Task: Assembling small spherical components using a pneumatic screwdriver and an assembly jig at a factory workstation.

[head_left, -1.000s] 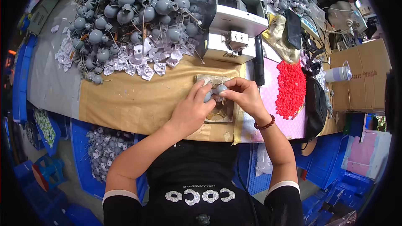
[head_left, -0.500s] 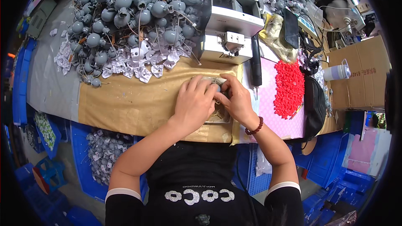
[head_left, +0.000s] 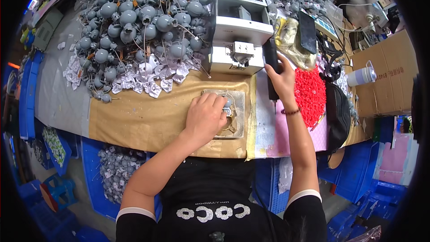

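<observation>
While left hand (head_left: 205, 115) presses, right hand (head_left: 282, 77) grips screwdriver (head_left: 271, 65).

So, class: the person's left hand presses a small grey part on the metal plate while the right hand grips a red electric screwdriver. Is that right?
Not quite. In the head view the electric screwdriver in the right hand is black, not red. The left hand does press the small grey part on the metal plate.

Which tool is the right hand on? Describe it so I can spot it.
Find the grey machine at the table's back. At its right edge the right hand grips a black electric screwdriver, upright with its tip down: the only slim dark stick there, left of the red pile.
</observation>
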Tool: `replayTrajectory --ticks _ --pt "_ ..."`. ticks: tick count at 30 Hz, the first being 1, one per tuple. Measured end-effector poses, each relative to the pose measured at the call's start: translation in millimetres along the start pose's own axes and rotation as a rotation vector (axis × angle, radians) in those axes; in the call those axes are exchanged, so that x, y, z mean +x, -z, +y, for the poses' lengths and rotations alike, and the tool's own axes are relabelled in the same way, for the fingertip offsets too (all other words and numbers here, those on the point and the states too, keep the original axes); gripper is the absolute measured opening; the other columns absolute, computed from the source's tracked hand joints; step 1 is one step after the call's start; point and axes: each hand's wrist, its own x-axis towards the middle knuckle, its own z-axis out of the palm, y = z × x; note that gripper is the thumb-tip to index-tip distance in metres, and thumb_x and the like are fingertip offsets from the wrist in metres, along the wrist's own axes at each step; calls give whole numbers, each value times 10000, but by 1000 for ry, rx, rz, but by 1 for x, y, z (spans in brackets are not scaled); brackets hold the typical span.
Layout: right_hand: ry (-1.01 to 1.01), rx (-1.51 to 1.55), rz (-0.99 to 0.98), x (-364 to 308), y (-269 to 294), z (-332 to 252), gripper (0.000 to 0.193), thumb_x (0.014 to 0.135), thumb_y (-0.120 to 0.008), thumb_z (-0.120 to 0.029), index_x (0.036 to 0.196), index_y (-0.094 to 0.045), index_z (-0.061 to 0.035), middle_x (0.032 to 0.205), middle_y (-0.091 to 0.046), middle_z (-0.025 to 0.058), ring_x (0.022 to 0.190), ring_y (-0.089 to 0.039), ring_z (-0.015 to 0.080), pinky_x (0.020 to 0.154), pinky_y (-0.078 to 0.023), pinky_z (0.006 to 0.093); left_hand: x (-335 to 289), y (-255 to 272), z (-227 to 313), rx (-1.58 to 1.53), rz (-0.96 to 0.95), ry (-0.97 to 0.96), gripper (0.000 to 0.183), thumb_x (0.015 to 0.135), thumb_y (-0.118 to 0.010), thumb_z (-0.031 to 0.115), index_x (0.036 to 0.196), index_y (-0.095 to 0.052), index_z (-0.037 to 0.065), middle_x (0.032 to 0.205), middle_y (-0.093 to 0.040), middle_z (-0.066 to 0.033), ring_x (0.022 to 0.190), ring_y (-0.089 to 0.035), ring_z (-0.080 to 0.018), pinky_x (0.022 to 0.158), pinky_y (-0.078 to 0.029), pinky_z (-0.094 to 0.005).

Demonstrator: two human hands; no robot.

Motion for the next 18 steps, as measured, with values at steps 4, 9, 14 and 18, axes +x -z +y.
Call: replayTrajectory --ticks 4,9,14,18 --pt "476 372 481 -30 14 -77 744 867 -727 55 1495 -332 -2 1041 -631 85 912 -641 160 827 -524 274 -4 -3 -2 -7 9 -7 352 781 -771 121 1106 -648 64 1039 -626 -88 1044 -607 -290 864 -470 -421" --pt "438 872 5 -5 19 -155 672 873 -690 119 1455 -364 34 775 -650 53 734 -667 157 744 -554 305 -3 1 -2 -32 8 -3 395 772 -774 114 1140 -645 54 1056 -625 -93 1060 -603 -305 869 -469 -432" --pt "451 718 13 34 -14 -165 578 859 -724 61 1371 -456 51 820 -672 60 725 -681 172 748 -553 330 0 -2 -1 -57 13 17 372 776 -773 120 1123 -660 46 1033 -641 -107 1042 -613 -315 860 -480 -440" --pt "245 528 -56 50 -30 -165 591 872 -717 -7 1400 -466 81 793 -691 66 688 -660 145 707 -537 302 0 -3 -1 -37 24 13 367 770 -775 120 1110 -658 46 1012 -646 -109 1021 -621 -317 846 -489 -446"
